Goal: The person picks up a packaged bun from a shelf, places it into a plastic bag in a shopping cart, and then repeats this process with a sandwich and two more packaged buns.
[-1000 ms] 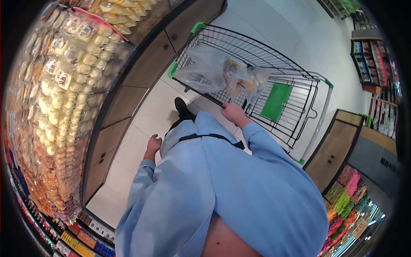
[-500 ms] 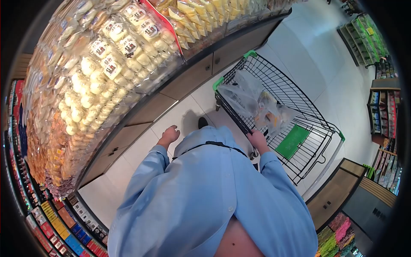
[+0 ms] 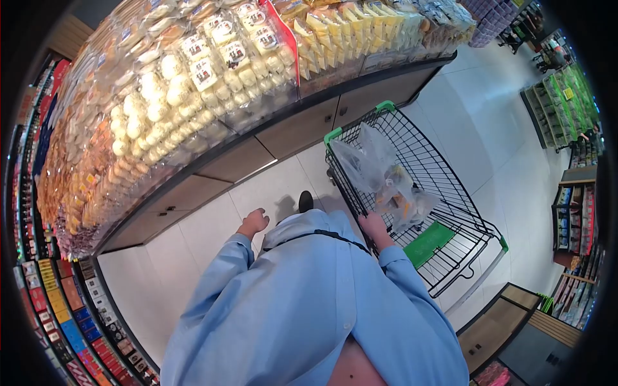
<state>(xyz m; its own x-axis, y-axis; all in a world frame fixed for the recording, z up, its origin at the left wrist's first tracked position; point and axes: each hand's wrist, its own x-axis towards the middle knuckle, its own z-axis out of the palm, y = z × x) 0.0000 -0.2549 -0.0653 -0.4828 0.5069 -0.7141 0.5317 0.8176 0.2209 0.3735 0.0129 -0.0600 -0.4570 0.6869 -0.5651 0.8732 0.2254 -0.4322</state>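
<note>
My right hand (image 3: 373, 226) is closed on the near side rim of a black wire shopping cart (image 3: 444, 174) with green corners. Inside the cart lie clear plastic bags (image 3: 370, 161) with some packaged items, beside a green panel (image 3: 429, 244). My left hand (image 3: 254, 222) hangs beside my body over the floor, fingers loosely curled; whether it holds anything cannot be made out. A long display of packaged baked goods (image 3: 154, 96) runs along the left and top, the nearest display to my left hand.
Dark wood cabinets (image 3: 238, 157) stand under the display. Shelves of colourful boxes (image 3: 77, 321) are at the lower left. A green rack (image 3: 563, 103) and more shelves line the right, with a wooden cabinet (image 3: 499, 328) at the lower right.
The view has turned and shifted, so the display and cabinets sit differently in it. The cart has swung slightly, and my right hand remains on its rim. My left hand still hangs at my side.
</note>
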